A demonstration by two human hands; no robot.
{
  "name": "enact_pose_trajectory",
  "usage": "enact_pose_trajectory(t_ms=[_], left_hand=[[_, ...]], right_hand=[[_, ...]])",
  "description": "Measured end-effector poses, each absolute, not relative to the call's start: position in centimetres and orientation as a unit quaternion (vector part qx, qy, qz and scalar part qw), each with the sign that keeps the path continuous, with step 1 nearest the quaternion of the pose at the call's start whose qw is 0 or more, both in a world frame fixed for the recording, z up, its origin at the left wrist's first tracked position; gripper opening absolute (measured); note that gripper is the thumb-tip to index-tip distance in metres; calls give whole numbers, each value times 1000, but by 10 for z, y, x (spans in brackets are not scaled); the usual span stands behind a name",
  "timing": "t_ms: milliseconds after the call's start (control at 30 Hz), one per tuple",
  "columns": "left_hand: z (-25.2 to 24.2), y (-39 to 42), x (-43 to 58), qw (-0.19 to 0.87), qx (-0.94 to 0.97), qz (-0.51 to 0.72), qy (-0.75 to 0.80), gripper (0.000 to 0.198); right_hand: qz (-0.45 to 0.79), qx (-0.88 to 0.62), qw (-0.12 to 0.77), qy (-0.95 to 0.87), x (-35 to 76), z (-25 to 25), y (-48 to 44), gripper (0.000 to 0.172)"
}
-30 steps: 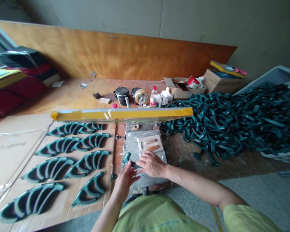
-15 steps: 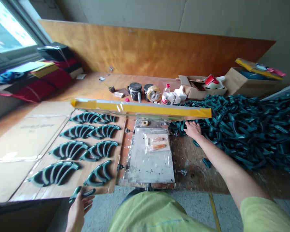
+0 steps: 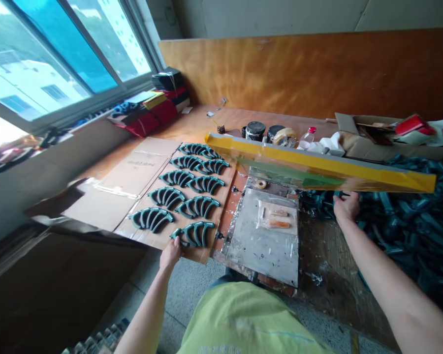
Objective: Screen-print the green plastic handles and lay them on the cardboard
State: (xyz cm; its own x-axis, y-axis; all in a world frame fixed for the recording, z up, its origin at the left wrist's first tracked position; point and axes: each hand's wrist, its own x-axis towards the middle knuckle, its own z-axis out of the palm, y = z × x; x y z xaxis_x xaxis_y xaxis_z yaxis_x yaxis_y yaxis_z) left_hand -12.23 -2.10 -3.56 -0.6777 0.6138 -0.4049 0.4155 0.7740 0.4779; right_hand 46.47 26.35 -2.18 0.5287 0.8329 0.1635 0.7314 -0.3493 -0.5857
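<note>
one long wood board point(image 3: 280, 73) stands behind the table point(image 3: 194, 129), and a big window point(image 3: 84, 44) is on the left.

close to the front edge of the card point(image 3: 121, 169), the left hand point(image 3: 170, 254) pinches the left end of a green part point(image 3: 175, 233). this part is at the nearest fan on the right side. to lay it well, it seems best to pinch lightly, match its bend to the next one, and let go softly so the fan does not slip. the fingers hide some of it, so it is hard to tell how snug it sits.

the card has ten fans of parts, five on the left side and five on the right.

next comes one gray plate point(image 3: 243, 241), with one small tape roll point(image 3: 260, 184) at its back and two orange-brown bits point(image 3: 279, 223) under plastic.

the right hand point(image 3: 347, 205) is at the pile point(image 3: 402, 231), by one yellow bar point(image 3: 317, 160). its fingers are bent, but what they hold cannot be told. the pile has too many parts to count.

farther back are two black tubs point(image 3: 256, 129), one bottle point(image 3: 310, 132) with a red cap and one open box point(image 3: 369, 143).
</note>
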Motion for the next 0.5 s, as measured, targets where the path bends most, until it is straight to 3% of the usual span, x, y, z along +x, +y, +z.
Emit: enact_pose_trajectory(t_ms=[100, 300, 500], left_hand=[[-25, -19, -119, 270, 261, 124, 918, 39], [-10, -15, -102, 210, 276, 83, 934, 51], [40, 59, -63, 189, 400, 306, 843, 41]], right_hand=[[139, -726, 355, -572, 436, -9, 230, 36], [163, -475, 283, -817, 342, 1, 161, 26], [96, -430, 199, -875, 308, -4, 145, 34]])
